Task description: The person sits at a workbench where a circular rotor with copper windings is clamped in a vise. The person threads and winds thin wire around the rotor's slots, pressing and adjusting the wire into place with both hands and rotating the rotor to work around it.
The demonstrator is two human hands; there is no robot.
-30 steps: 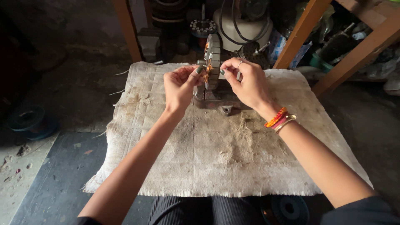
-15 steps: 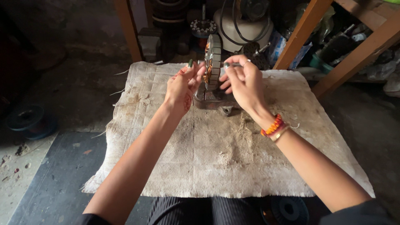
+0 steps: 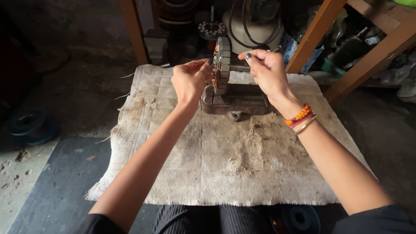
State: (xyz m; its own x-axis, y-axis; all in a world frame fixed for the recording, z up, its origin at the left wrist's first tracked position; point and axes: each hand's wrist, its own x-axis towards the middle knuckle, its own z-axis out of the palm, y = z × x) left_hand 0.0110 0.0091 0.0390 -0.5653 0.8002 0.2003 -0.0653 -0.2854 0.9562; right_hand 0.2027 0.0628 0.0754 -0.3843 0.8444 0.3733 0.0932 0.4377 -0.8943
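Both hands pinch at the upright stator ring: left hand, right hand. Its metal stand sits at the sackcloth's far edge, wooden posts close behind.

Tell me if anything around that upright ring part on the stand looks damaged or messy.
The woven cloth is stained, dusted with gritty debris near its middle, and frayed along its edges. The ring-shaped part stands upright on its metal stand with no visible damage.

The left hand now sits lower and further left of the upright toothed metal wheel, while the right hand has drawn away to its right, fingertips pinched.
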